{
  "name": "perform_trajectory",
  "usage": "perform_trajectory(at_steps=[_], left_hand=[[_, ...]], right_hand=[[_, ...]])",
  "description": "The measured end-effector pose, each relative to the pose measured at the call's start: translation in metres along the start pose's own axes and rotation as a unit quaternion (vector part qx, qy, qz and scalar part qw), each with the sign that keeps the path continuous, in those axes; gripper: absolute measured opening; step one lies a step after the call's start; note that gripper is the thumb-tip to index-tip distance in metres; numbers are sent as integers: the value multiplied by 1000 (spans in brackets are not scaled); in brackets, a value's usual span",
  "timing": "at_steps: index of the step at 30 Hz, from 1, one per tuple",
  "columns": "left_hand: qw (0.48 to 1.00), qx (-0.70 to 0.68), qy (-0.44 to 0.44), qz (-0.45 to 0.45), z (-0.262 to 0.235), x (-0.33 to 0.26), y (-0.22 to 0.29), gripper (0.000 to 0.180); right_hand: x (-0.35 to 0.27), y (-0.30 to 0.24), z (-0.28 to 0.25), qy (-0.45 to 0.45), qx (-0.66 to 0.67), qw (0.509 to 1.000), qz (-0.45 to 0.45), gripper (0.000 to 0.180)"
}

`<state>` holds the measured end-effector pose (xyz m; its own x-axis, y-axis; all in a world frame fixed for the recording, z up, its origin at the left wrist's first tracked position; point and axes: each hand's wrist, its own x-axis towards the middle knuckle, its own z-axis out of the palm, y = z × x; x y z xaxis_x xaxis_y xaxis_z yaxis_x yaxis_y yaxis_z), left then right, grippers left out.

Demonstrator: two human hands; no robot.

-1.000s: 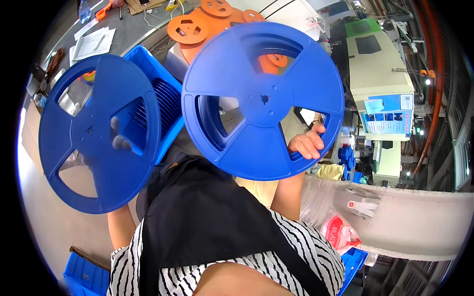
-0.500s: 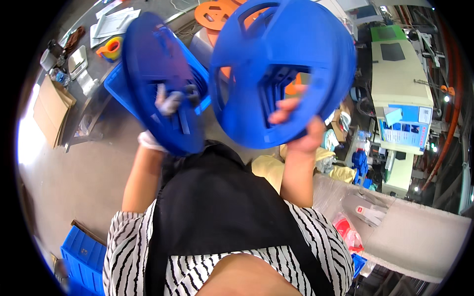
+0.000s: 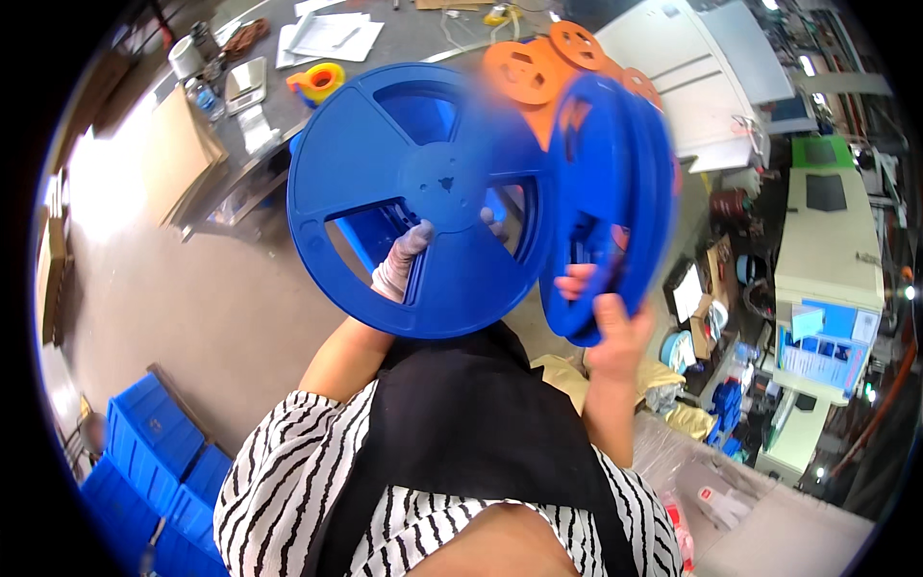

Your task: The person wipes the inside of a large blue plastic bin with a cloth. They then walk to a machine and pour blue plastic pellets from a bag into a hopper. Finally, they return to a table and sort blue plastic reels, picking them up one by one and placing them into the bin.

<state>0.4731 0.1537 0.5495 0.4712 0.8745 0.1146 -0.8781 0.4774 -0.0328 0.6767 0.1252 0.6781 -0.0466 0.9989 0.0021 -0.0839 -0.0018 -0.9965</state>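
A large blue plastic reel (image 3: 444, 178) with a slotted round hub and wide cut-outs faces me, nearly flat to the view. My left hand (image 3: 402, 262), in a pale glove, grips it with fingers curled through the openings beside the hub. Close to its right edge, tilted almost edge-on, are several blue reel discs (image 3: 601, 173) stacked together. My right hand (image 3: 617, 337), with bare fingers, holds this stack at its lower rim, fingertips through a cut-out and thumb outside. Motion blurs the stack and the first reel's upper right. Whether the two touch cannot be told.
Orange reels (image 3: 519, 72) stand behind the blue ones. A dark table (image 3: 274, 96) at the far left bears papers (image 3: 332, 38) and a tape dispenser (image 3: 317, 82). Blue crates (image 3: 159, 423) sit at the lower left. Beige machines (image 3: 827, 240) stand at the right.
The left reel has turned from nearly edge-on to facing me and moved right. The right-hand stack has swung from facing me to nearly edge-on, lower and to the right. The view has shifted.
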Motion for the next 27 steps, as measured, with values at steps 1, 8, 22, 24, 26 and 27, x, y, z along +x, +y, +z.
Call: perform_trajectory(at_steps=[1, 8, 22, 24, 26, 27], left_hand=[[999, -23, -12, 22, -10, -5, 0, 73], [992, -121, -15, 30, -17, -10, 7, 73], [993, -68, 85, 33, -3, -8, 11, 72], [995, -71, 25, 63, 9, -6, 12, 72], [992, -45, -7, 120, 22, -6, 13, 72], [989, -33, -13, 143, 18, -8, 17, 75]], right_hand=[[2, -2, -11, 39, -6, 999, -8, 45], [-7, 14, -86, 184, 105, 977, 10, 48], [-31, 11, -154, -18, 441, 893, -80, 55], [-31, 9, -162, -28, 470, 877, -93, 53], [-33, 5, -167, -37, 505, 856, -106, 51], [-32, 2, -168, -50, 497, 858, -117, 46]])
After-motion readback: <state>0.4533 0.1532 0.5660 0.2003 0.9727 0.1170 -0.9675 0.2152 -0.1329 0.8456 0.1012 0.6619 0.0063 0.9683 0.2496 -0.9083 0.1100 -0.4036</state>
